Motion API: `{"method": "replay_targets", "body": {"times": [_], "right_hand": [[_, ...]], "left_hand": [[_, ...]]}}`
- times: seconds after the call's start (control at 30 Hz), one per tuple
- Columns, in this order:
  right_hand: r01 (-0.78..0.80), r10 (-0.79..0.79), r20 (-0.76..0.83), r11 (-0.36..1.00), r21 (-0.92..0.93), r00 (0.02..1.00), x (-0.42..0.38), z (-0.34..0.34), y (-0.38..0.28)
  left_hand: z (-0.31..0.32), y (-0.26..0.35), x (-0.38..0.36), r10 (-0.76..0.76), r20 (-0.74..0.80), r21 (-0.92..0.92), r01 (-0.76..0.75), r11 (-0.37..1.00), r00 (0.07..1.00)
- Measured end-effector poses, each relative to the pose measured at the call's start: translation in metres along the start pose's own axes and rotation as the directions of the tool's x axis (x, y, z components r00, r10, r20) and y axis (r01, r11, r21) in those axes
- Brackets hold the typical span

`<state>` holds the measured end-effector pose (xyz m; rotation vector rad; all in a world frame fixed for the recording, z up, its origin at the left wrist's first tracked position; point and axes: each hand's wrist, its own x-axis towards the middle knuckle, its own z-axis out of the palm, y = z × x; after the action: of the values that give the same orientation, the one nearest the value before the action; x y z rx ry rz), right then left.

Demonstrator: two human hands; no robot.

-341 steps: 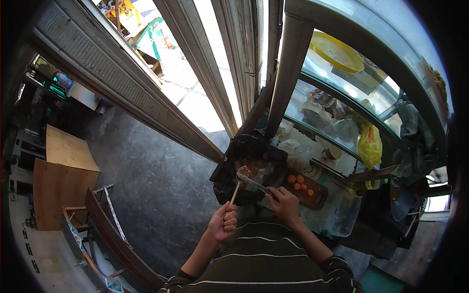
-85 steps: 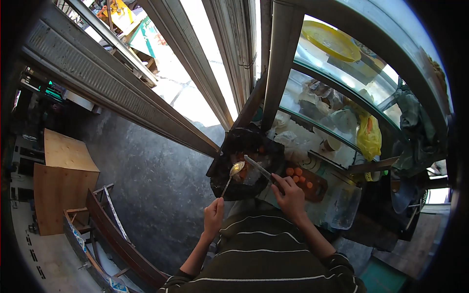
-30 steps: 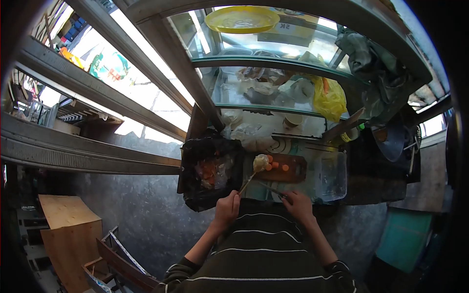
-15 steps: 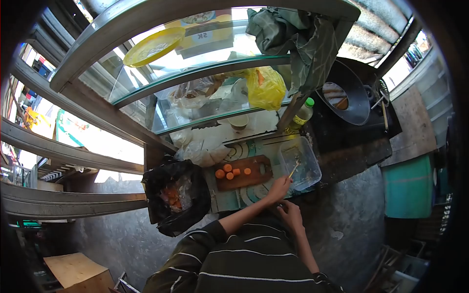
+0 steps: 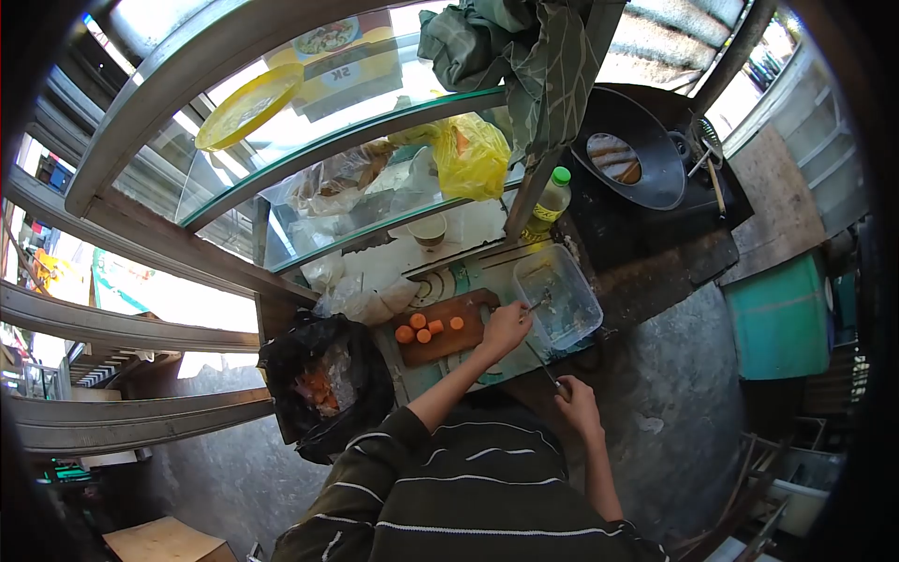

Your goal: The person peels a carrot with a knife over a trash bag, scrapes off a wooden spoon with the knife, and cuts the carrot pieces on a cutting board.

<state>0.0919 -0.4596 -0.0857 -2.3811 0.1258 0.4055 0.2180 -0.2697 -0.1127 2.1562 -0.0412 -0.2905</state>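
My left hand (image 5: 506, 330) is closed between the cutting board and the clear plastic container (image 5: 582, 314), its fingers around a small thin item that I cannot make out. My right hand (image 5: 578, 405) is shut on the handle of a knife (image 5: 541, 361), whose narrow blade points up and left, towards my left hand. Several peeled orange carrot pieces (image 5: 456, 323) lie on the brown wooden cutting board (image 5: 440, 349), left of my left hand. Food scraps stick to the inside of the container.
A black bag (image 5: 370, 379) with peelings stands at left. Behind the board are a glass display case (image 5: 346, 159), a yellow bag (image 5: 471, 159) and a green-capped bottle (image 5: 551, 201). A dark wok (image 5: 655, 178) sits at back right, a green bin (image 5: 777, 323) at right.
My hands have moved apart, the left one up towards the board and the right one down to the right. The knife's blade now shows between them. The view has shifted.
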Motion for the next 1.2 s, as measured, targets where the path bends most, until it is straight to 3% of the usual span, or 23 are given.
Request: {"method": "replay_targets", "body": {"times": [0.03,0.1,0.13,0.2,0.27,0.33,0.4,0.43,0.47,0.5,0.53,0.6,0.7,1.13,1.2], "right_hand": [[0.004,-0.004,0.012,1.0,-0.002,1.0,0.003,-0.002,-0.001],[0.012,-0.012,0.026,1.0,-0.003,1.0,0.007,-0.003,-0.001],[0.088,-0.086,0.048,0.996,-0.034,0.995,0.01,-0.004,-0.001],[0.167,-0.162,0.073,0.984,-0.064,0.984,0.014,-0.013,-0.003],[-0.136,0.049,0.331,0.96,0.245,0.942,0.015,-0.039,-0.019],[-0.096,0.004,0.293,0.949,0.301,0.956,0.023,-0.057,-0.015],[-0.115,0.096,0.127,0.982,0.152,0.987,0.034,-0.08,-0.025],[-0.117,0.099,0.124,0.981,0.153,0.987,0.042,-0.083,-0.024],[-0.059,0.062,0.016,0.988,-0.142,0.998,0.052,-0.084,-0.022],[-0.026,-0.007,-0.074,0.903,-0.429,0.997,0.061,-0.084,-0.022],[-0.025,-0.008,-0.074,0.903,-0.428,0.997,0.07,-0.084,-0.027],[-0.113,0.155,0.041,0.856,-0.504,0.987,0.084,-0.081,-0.036],[-0.095,0.139,0.034,0.811,-0.577,0.99,0.097,-0.068,-0.035],[-0.096,0.138,0.015,0.76,-0.643,0.99,0.112,-0.056,-0.026],[-0.088,0.125,0.021,0.796,-0.599,0.992,0.111,-0.062,-0.025]], "left_hand": [[-0.002,-0.001,0.001,0.0,-0.003,0.001,0.0,1.0,1.0],[-0.006,-0.002,0.002,-0.039,-0.147,-0.179,0.012,0.984,0.988],[-0.006,-0.007,0.005,-0.039,-0.15,-0.178,0.012,0.984,0.988],[-0.008,-0.017,0.011,0.009,-0.308,-0.261,-0.094,0.961,0.951],[-0.016,-0.022,0.016,-0.008,-0.283,-0.275,-0.073,0.959,0.959],[-0.024,-0.023,0.019,-0.026,-0.256,-0.287,-0.051,0.957,0.966],[-0.027,-0.021,0.021,-0.018,-0.28,-0.285,-0.065,0.956,0.96],[-0.029,-0.017,0.021,-0.015,-0.276,-0.285,-0.067,0.956,0.961],[-0.031,-0.012,0.019,-0.022,-0.256,-0.244,-0.043,0.969,0.966],[-0.034,-0.008,0.018,-0.03,-0.238,-0.202,-0.019,0.979,0.971],[-0.032,-0.008,0.018,-0.03,-0.239,-0.2,-0.019,0.98,0.971],[-0.027,-0.008,0.017,0.121,-0.329,-0.096,-0.16,0.982,0.936],[-0.024,-0.007,0.011,0.227,-0.309,-0.038,-0.25,0.967,0.924],[-0.015,-0.015,-0.006,0.197,-0.25,-0.073,-0.221,0.973,0.948],[-0.017,-0.012,-0.007,0.138,-0.206,-0.141,-0.169,0.975,0.969]]}}
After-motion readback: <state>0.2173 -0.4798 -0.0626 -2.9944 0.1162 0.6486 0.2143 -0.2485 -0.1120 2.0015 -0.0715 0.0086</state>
